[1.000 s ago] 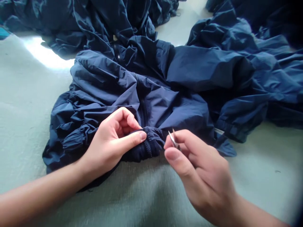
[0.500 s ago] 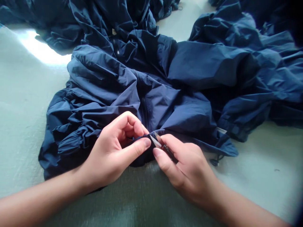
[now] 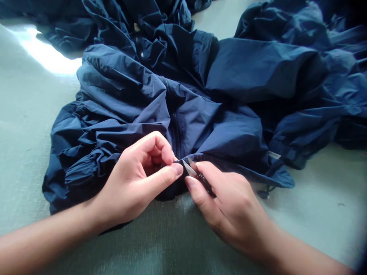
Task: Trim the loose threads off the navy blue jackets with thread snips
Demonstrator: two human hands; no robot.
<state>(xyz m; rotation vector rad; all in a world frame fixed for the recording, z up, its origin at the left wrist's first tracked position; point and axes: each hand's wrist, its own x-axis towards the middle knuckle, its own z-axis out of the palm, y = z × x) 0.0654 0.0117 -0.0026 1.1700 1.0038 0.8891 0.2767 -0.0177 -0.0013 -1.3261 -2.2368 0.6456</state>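
A dark blue garment (image 3: 151, 103) with a zipper (image 3: 175, 131) lies crumpled in front of me. My left hand (image 3: 140, 177) pinches its near edge between thumb and forefinger. My right hand (image 3: 229, 202) is closed around small thread snips (image 3: 205, 183), whose two pointed blades are apart and touch or nearly touch the fabric edge just right of my left thumb. Whether a thread lies between the blades is too small to tell.
More dark blue garments (image 3: 266, 72) are heaped behind and to the right on the pale green table (image 3: 23, 152). A cord with a toggle (image 3: 265, 192) sticks out at the garment's right corner. Bright glare falls on the table at upper left.
The view has shifted slightly, so the garments appear a little higher and wider. Both hands keep their grips, and the snips' blades remain apart near the fabric edge.
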